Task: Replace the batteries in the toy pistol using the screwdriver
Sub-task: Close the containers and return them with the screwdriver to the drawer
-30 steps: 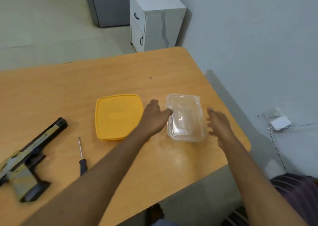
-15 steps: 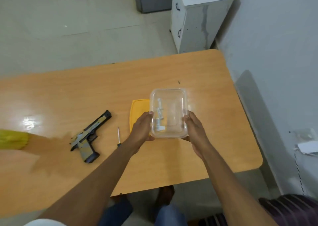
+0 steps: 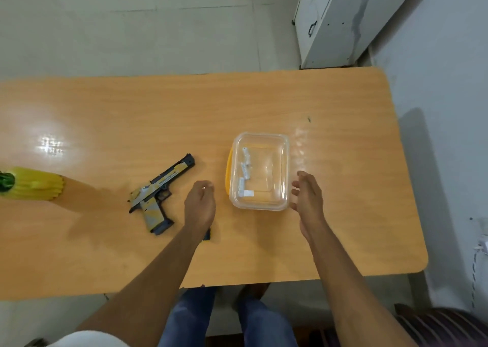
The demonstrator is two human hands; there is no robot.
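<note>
On the bench (image 3: 343, 214) lies one toy pistol (image 3: 161, 192), left of one clear box (image 3: 260, 172) on one yellow lid (image 3: 228, 171). The box holds some small white batteries (image 3: 245, 165). The left hand (image 3: 199, 205) and right hand (image 3: 307, 194) are both relaxed, holding nothing.

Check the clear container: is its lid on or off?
Off. The clear container stands open-topped on its yellow lid, which peeks out beneath its left side; small white items lie inside.
</note>
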